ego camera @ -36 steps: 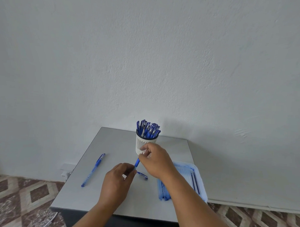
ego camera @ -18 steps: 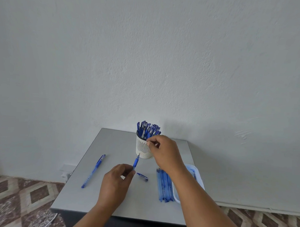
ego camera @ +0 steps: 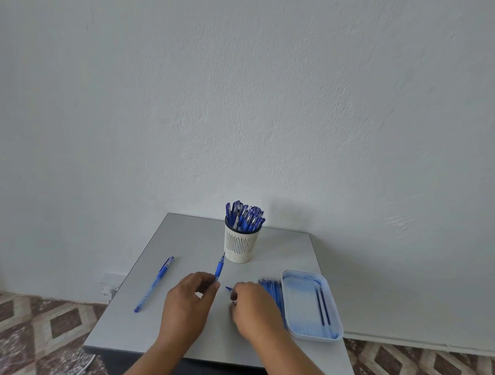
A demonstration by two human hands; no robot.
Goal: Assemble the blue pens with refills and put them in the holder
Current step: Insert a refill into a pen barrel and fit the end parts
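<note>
Pinching a blue plastic pen barrel [ego camera: 219,267], tip up, in my left hand [ego camera: 189,303] at lower centre. Right hand [ego camera: 254,308] curls over a blue pen cap [ego camera: 228,288]; grasp unclear. White slotted holder [ego camera: 241,246] stands above, full of blue pens [ego camera: 245,216].
</note>
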